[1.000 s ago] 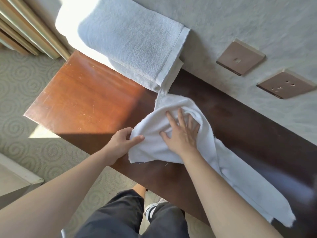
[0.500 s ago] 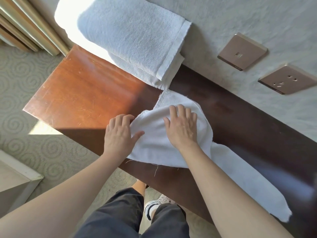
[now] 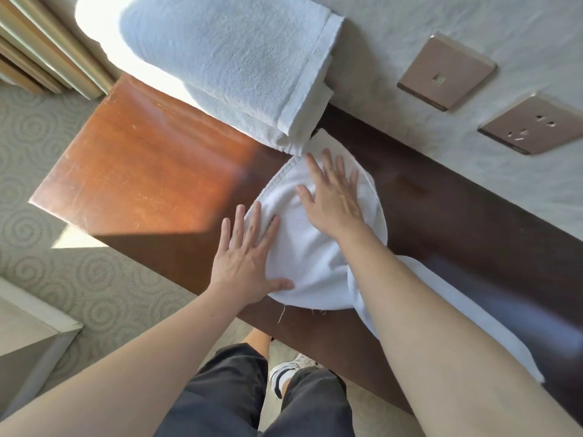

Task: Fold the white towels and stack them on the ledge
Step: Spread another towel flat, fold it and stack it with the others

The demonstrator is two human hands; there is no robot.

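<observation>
I am looking down at a long wooden ledge (image 3: 151, 171) running along a pale textured wall (image 3: 473, 23), its far-left end glowing in sunlight and the rest lying in shadow. Two bronze wall plates (image 3: 446, 72) are sitting on that wall above the ledge, and swirl-patterned carpet (image 3: 63, 272) is spreading below it. A stack of folded towels (image 3: 233, 61) is resting at the ledge's sunlit end against the wall. Just beside that stack, the white towel (image 3: 315, 257) is lying bunched on the ledge, its tail trailing away under my right forearm. Compared with half a second ago, my left hand (image 3: 246, 260) is no longer curling at the towel's edge; it is pressing flat, fingers spread. My right hand (image 3: 334, 197) is still pressing flat on top, now nearer the stack.
</observation>
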